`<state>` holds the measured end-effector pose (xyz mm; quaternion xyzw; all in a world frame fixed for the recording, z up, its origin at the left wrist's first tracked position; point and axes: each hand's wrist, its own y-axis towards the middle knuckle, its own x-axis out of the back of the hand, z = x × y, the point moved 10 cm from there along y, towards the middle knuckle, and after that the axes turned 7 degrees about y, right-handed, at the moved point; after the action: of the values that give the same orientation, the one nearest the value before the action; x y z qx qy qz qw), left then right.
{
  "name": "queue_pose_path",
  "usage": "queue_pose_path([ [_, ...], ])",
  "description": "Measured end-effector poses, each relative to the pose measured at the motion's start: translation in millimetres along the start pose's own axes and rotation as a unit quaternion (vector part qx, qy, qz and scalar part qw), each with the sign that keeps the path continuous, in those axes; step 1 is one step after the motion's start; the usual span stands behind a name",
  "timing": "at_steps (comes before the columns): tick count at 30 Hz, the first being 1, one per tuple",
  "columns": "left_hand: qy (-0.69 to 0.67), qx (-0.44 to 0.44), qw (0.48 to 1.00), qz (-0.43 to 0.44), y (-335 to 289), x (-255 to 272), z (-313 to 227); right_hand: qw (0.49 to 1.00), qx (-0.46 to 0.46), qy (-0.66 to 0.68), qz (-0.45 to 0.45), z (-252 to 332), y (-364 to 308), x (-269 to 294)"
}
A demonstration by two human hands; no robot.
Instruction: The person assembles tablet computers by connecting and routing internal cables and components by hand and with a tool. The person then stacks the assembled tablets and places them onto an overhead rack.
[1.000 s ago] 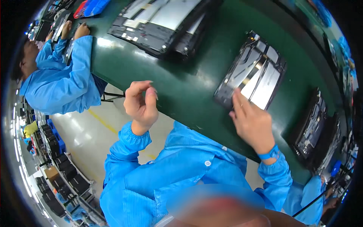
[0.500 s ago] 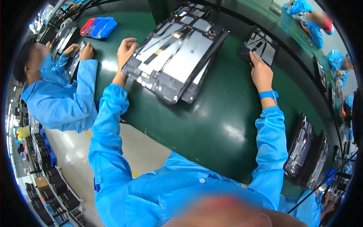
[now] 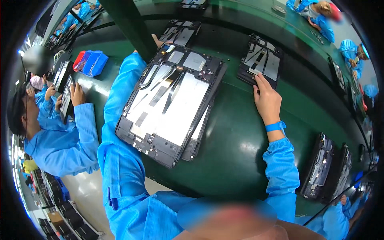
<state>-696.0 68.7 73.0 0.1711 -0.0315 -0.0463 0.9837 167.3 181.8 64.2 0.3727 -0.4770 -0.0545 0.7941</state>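
Note:
A stack of opened tablets [image 3: 176, 108] lies on the green table before me, the top one showing silver battery plates and dark ribbon cables. Beyond its far left corner is my left hand [image 3: 161, 41], largely hidden. The fingers that show are apart, close to another opened tablet [image 3: 180, 34] farther back. My right hand [image 3: 268, 100] rests at the near edge of a smaller-looking opened tablet [image 3: 272, 64] on the right. Its fingers are stretched onto that tablet, with the thumb held apart. A blue band circles my right wrist.
A green post [image 3: 130, 26] rises beside my left forearm. Red and blue bins [image 3: 95, 64] stand at the far left, near a co-worker [image 3: 60, 140] handling a device. More opened tablets [image 3: 318, 166] stand on the right. Another device [image 3: 194, 4] lies at the back.
My left hand has moved from the stack's left edge to beyond its far corner. The stack appears lower and nearer. My right hand stays by the right-hand tablet, its fingers now at the near edge.

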Motion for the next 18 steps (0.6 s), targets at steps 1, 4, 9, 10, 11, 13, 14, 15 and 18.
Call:
queue_pose_path([
  [1, -0.075, 0.013, 0.997, -0.004, 25, 23, -29, 0.999, -0.018, -0.029, 0.010, -4, -6, 2],
  [4, -0.469, 0.072, 0.880, 0.013, 168, 203, -111, 0.997, -0.035, -0.068, 0.017, -7, -12, 16],
  [9, -0.646, 0.170, 0.740, 0.078, 236, 310, -83, 1.000, 0.016, -0.011, -0.013, 10, -8, 11],
  [10, -0.649, 0.187, 0.733, 0.080, 236, 311, -72, 1.000, 0.019, -0.005, -0.012, 10, -8, 10],
  [11, -0.648, 0.202, 0.730, 0.076, 237, 308, -58, 1.000, 0.015, -0.008, -0.017, 8, -6, 11],
  [13, -0.639, 0.235, 0.729, 0.073, 218, 293, -28, 1.000, 0.016, -0.003, -0.018, 8, -7, 7],
  [14, -0.626, 0.259, 0.732, 0.070, 198, 277, -7, 1.000, 0.021, -0.001, -0.016, 12, -2, 1],
  [15, -0.618, 0.277, 0.735, 0.041, 195, 283, 15, 0.999, 0.015, -0.018, -0.035, 7, -3, 17],
  [18, -0.561, 0.334, 0.756, -0.046, 141, 286, 75, 0.998, 0.014, -0.014, -0.060, 1, -1, 34],
])
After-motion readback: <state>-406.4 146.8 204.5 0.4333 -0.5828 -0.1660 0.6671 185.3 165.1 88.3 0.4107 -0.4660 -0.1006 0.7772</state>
